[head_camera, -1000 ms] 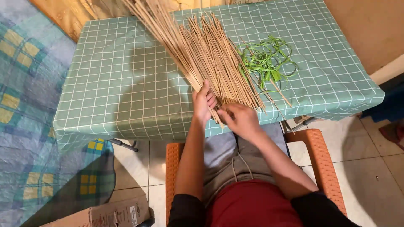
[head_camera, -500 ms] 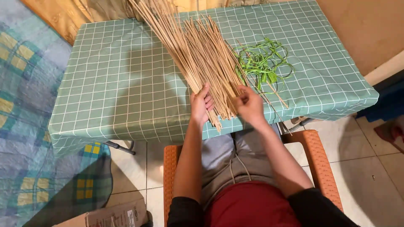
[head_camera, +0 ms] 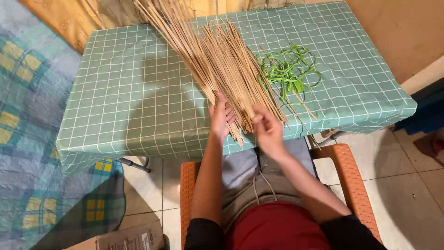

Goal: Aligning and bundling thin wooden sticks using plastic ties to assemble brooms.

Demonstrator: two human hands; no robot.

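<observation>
A big bundle of long tan sticks (head_camera: 217, 55) lies fanned across a table covered with a green checked cloth (head_camera: 129, 97), its near ends at the table's front edge. My left hand (head_camera: 219, 116) rests on the left side of those ends, fingers curled over several sticks. My right hand (head_camera: 266, 129) pinches a few stick ends at the bundle's right side. A loose heap of thin green leaf strips (head_camera: 287, 71) lies on the cloth just right of the sticks, apart from both hands.
I sit on an orange woven chair (head_camera: 347, 173) pulled to the table. A blue and yellow patterned mat (head_camera: 32, 139) covers the floor at left. A cardboard box (head_camera: 125, 238) lies near my left elbow. A beige wall (head_camera: 397, 32) stands at right.
My right hand has shifted from the table's edge up onto the stick ends, then slightly left. The left hand stayed on the bundle.
</observation>
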